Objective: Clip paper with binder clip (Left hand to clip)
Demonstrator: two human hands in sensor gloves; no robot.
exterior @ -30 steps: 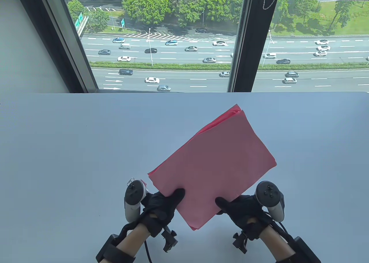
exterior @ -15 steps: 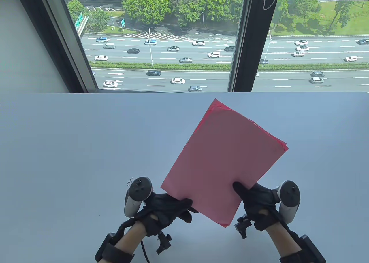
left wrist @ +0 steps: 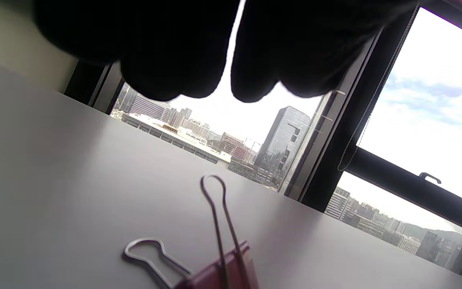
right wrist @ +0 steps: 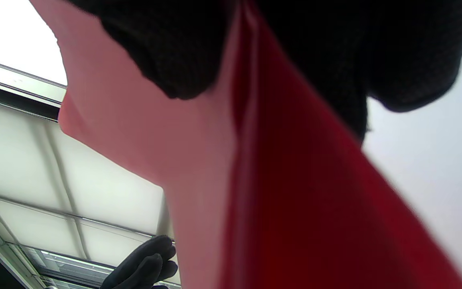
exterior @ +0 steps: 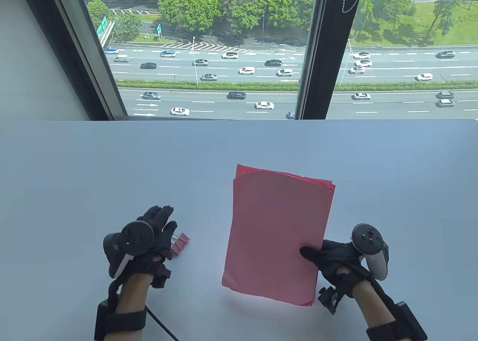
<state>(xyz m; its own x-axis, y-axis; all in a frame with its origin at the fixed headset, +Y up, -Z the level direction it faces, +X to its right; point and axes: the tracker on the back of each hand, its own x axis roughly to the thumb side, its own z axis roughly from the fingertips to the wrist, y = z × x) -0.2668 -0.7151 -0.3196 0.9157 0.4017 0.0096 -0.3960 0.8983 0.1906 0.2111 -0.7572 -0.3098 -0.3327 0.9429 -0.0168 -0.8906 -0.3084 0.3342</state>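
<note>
A stack of pink paper (exterior: 280, 232) is in the middle of the white table (exterior: 74, 176). My right hand (exterior: 312, 253) grips its lower right edge, thumb on top and fingers beneath, and holds the near end a little off the table. The right wrist view shows the paper (right wrist: 199, 160) pinched between my gloved fingers (right wrist: 155, 40). A pink binder clip (exterior: 181, 242) lies on the table to the left of the paper. My left hand (exterior: 164, 216) hovers just beside it, fingers spread and empty. In the left wrist view the clip (left wrist: 223, 273) lies below my fingers (left wrist: 175, 52), untouched.
The table's far edge meets a large window (exterior: 209, 57) with a dark frame post (exterior: 313, 57). Cables run from both wrists off the near edge. My left hand also shows low in the right wrist view (right wrist: 146, 261).
My left hand let go of the paper and moved left to the binder clip. My right hand turned the stack square and lowered it toward the table.
</note>
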